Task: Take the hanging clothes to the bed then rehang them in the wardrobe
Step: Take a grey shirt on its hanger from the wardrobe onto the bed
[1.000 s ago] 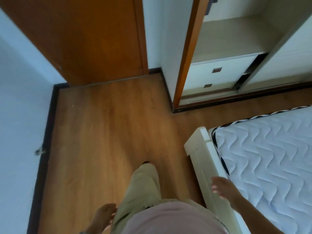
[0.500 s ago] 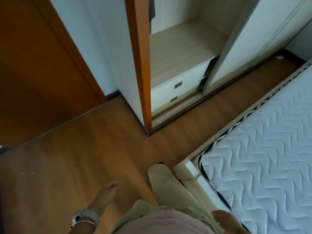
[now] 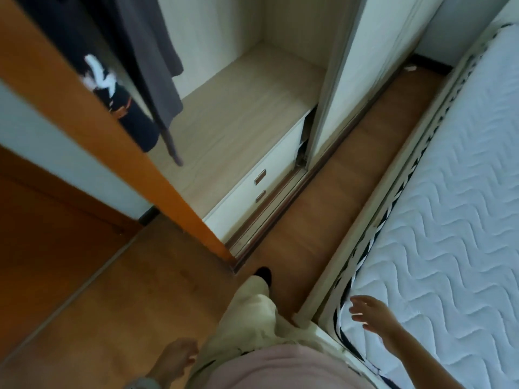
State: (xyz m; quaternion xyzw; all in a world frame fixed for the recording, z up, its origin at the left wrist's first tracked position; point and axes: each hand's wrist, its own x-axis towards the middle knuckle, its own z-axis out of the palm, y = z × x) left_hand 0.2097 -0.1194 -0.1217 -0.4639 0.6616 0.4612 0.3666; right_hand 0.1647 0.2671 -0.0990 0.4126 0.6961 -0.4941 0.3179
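Two pieces of clothing, a grey garment (image 3: 153, 54) and a navy garment (image 3: 132, 122) with a white print, are hanging inside the open wardrobe (image 3: 213, 29), their hems dangling above its pale shelf (image 3: 238, 113), which is sitting over two white drawers (image 3: 269, 175). The person is standing on the wooden floor (image 3: 126, 304) between the wardrobe and the bed (image 3: 449, 220), with the right hand (image 3: 370, 313) hovering over its near corner, fingers spread and holding nothing. The left hand (image 3: 175, 360) is hanging low beside the beige trouser leg (image 3: 252, 313), fingers loosely curled and gripping nothing.
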